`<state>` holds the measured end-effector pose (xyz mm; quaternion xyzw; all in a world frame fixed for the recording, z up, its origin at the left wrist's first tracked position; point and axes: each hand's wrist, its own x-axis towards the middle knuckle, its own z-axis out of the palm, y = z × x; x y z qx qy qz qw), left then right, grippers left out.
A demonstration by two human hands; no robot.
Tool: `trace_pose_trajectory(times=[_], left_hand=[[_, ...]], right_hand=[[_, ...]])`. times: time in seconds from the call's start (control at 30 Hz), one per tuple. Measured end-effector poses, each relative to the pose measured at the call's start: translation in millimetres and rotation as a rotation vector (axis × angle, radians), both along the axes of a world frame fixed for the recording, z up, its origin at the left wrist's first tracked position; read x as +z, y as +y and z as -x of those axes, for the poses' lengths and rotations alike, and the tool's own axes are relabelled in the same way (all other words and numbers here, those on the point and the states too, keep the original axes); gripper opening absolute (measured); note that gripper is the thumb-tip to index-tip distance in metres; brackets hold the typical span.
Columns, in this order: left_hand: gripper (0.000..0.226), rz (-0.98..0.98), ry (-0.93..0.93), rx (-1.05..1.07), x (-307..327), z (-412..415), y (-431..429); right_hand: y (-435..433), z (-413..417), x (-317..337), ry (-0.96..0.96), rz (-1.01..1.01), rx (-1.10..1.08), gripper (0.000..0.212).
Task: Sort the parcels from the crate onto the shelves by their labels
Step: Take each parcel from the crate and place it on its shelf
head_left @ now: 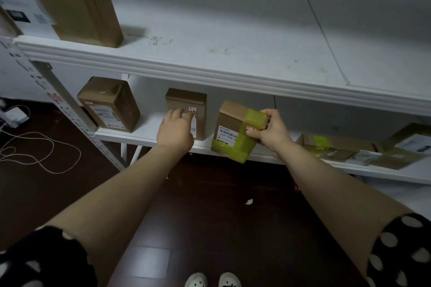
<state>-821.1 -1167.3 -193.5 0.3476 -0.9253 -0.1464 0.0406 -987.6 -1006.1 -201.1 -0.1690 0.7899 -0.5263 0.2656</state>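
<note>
We note a white shelving unit across the upper half of the view. Its upper shelf (233, 37) is a broad, smooth white board with grey scuffs and one thin dark line. It is edged by a ribbed moulding and runs above both hands. The lower shelf (144, 134) lies directly beneath the hands, carried at the left by a slotted metal upright (63, 105). Below the arms the floor (210, 216) is dark, glossy wood plank.

A large cardboard box (77, 7), matt brown with a white printed sheet on its face, sits on the upper shelf, above and well left of the left hand (176, 130).

The right hand (272, 133) grips the held parcel (238, 130), thumb underneath and fingers curled over its upper right corner. This parcel is a small brown cardboard block banded with glossy yellow-green tape and bearing a barcode label. It is tilted, with its lower end overhanging the front edge of the lower shelf; we cannot tell whether it touches the board.

The left hand, fingers nearly straight, rests its fingertips on the front of an upright brown box (189, 105) just left of the held parcel. Further left stands a taped box (109, 105). Right of the grip lies a blurred pile of flat parcels (349, 149). A pale cord (35, 149) loops on the floor, far left.
</note>
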Motion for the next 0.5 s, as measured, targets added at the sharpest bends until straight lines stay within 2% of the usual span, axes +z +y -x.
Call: trace_pose_trajectory(times=[0.17,0.27,0.3,0.37,0.5], left_hand=[[0.074,0.153,-0.134,-0.032,-9,20,-15],[0.060,0.260,-0.042,-0.144,-16,29,-14],[0.052,0.227,0.009,-0.175,-19,32,-10],[0.038,0.027,0.080,-0.157,-29,38,5],[0.036,-0.357,0.085,0.117,-64,53,23]], right_hand=[[-20,21,-24,0.030,-0.028,0.023,0.060],[-29,28,-33,0.006,-0.028,0.040,0.063],[-31,30,-35,-0.004,-0.026,0.048,0.064],[-35,33,-39,-0.004,-0.032,0.067,0.067],[-41,43,-51,-0.010,-0.046,0.094,0.069]])
